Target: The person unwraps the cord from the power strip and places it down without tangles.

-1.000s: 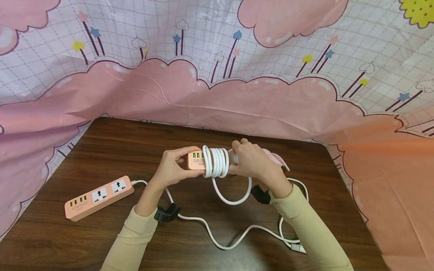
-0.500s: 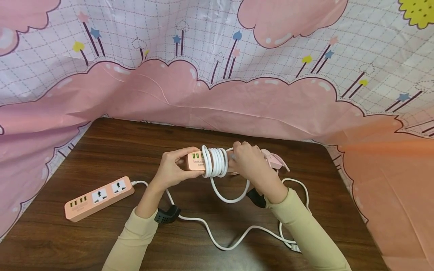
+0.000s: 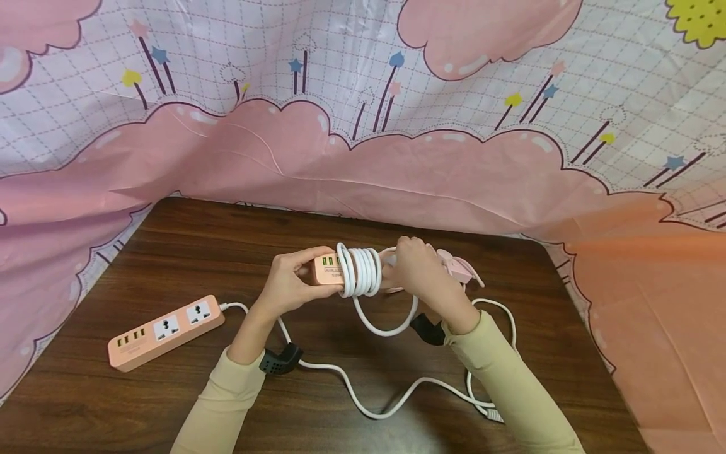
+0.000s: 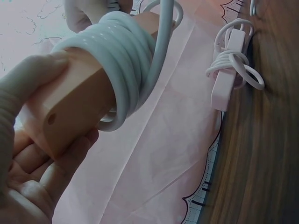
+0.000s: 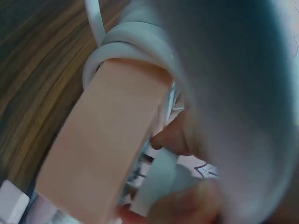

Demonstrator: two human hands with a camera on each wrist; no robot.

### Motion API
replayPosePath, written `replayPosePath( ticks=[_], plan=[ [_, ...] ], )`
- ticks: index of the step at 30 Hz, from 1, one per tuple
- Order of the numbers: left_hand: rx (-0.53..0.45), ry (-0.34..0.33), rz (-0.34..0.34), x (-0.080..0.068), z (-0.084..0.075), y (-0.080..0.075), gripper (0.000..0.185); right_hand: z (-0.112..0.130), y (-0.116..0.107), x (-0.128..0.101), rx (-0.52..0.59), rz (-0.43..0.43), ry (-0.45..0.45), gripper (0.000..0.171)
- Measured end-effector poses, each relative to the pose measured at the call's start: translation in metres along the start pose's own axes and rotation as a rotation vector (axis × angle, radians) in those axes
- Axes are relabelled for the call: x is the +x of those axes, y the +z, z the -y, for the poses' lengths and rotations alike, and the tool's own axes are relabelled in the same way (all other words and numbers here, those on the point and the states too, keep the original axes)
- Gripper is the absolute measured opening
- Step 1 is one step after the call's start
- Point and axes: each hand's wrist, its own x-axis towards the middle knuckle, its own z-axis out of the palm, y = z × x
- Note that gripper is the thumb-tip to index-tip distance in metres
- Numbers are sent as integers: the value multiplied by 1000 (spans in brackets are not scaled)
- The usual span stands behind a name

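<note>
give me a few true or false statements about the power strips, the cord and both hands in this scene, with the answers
1. The left hand holds one end of a pink power strip. True.
2. The white cord is wound in several loops round the held strip. True.
3. The second power strip on the table has its cord wound round it too. False: nothing is wound round its body; its cord trails off across the table.
4. The right hand lies flat on the table. False: it is raised at the strip's other end, its grip on the cord.
5. Only two power strips are in view. False: a third strip, cord-wrapped, lies behind the hands.
</note>
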Motion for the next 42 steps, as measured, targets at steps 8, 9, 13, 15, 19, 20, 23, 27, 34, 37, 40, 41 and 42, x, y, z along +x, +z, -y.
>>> replayPosePath(
  ticks=[8,9,13,15,19,20,23,27,34,37,40,41,42],
  plan=[
    [11,8,-8,1,-1,0,55,-9,1,6,105,16,-10,29],
    [14,11,-9,1,-1,0,56,-10,1,6,113,14,-11,29],
    [21,31,-8,2,-1,0,56,-11,2,7,118,-11,-5,28],
    [29,45,-11,2,-1,0,57,-9,3,6,107,-40,-8,26],
    [33,48,-7,3,0,1,56,-4,2,3,42,-62,3,30],
    [37,45,-7,3,0,1,56,-3,2,2,23,-59,1,32],
    [39,38,-6,2,2,2,55,-1,1,3,-13,-30,7,38],
    [36,39,-4,2,2,2,54,-4,2,6,22,7,40,38],
    [64,54,-29,2,2,2,54,-12,4,11,150,38,77,41],
    [64,59,-33,3,1,1,55,-13,4,11,160,30,82,35],
    [60,65,-36,3,0,1,56,-13,4,10,158,19,90,29],
    [61,66,-37,3,0,0,56,-13,5,9,158,13,89,28],
    [65,65,-39,3,0,0,57,-13,5,9,160,6,87,28]
  ],
)
